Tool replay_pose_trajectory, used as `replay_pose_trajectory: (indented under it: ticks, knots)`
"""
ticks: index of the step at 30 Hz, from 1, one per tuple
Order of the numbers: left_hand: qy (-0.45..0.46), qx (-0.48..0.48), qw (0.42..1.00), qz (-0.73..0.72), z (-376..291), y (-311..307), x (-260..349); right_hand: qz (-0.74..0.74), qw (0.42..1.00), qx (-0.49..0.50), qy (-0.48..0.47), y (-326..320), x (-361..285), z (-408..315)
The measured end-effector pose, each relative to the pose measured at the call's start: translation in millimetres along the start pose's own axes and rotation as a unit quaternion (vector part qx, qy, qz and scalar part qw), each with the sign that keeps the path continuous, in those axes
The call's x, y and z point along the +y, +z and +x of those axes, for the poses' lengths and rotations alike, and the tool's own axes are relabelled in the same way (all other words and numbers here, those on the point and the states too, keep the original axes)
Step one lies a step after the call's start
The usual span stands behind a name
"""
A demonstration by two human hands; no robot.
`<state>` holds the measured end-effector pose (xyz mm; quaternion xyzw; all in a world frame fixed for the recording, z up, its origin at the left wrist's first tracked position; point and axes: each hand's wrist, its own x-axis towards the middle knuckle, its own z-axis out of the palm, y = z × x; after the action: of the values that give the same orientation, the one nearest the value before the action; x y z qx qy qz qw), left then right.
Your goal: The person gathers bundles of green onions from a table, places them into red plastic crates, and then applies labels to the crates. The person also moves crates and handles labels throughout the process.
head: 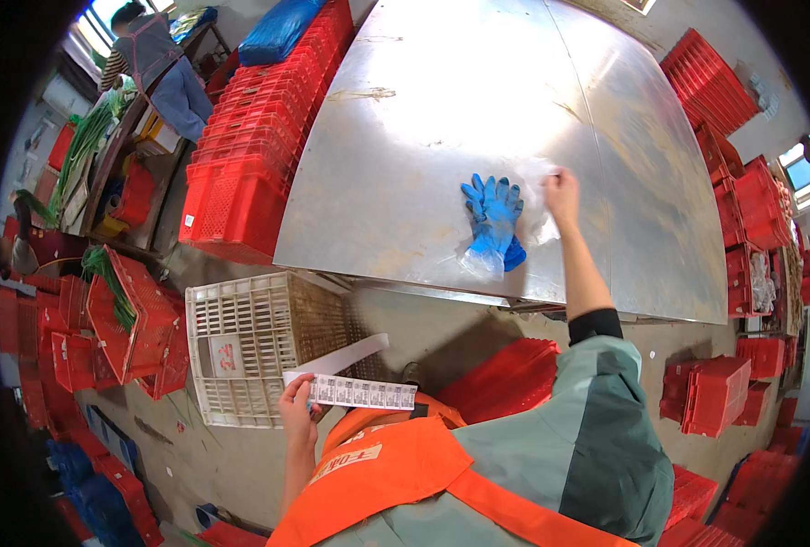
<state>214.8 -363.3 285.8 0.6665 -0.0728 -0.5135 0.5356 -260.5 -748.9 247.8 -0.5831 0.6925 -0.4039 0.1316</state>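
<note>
My left hand (298, 408) grips a strip of printed labels (362, 392) low in front of my orange apron (384, 465). A blank white tail of the strip (347, 357) loops out toward the table. Over the metal table (391, 205), my right hand (561, 195) pinches a piece of clear plastic film (538, 198); its exact shape is hard to make out against the glare. Just left of that hand lie blue rubber gloves (494, 215), with clear plastic around one cuff.
A white plastic crate (241, 349) stands on the floor left of the table's near edge. Nested red crates (241, 178) line the table's left side, topped by a blue bundle (278, 31). A person (159, 68) bends over a bench with green stalks (94, 143).
</note>
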Motion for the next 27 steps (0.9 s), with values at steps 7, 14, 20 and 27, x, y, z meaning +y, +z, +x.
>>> replay_pose_trajectory:
  ticks: [7, 14, 20, 27]
  knots:
    - [0.021, 0.053, 0.997, -0.043, 0.8, -40.6, -9.7, -0.320, 0.928, -0.010, -0.189, -12.7, 70.2, -44.4]
    - [0.044, 0.068, 0.996, -0.031, -0.6, -47.3, -3.6, -0.106, 0.989, 0.082, -0.059, -14.0, 11.4, -57.9]
    - [0.038, 0.137, 0.988, -0.053, -16.7, -68.9, -5.5, -0.131, 0.981, -0.126, 0.068, -1.4, -35.4, -66.5]
    - [0.057, 0.179, 0.979, -0.079, -44.4, -107.5, -6.8, -0.227, 0.942, -0.226, 0.095, 35.8, -61.0, -109.3]
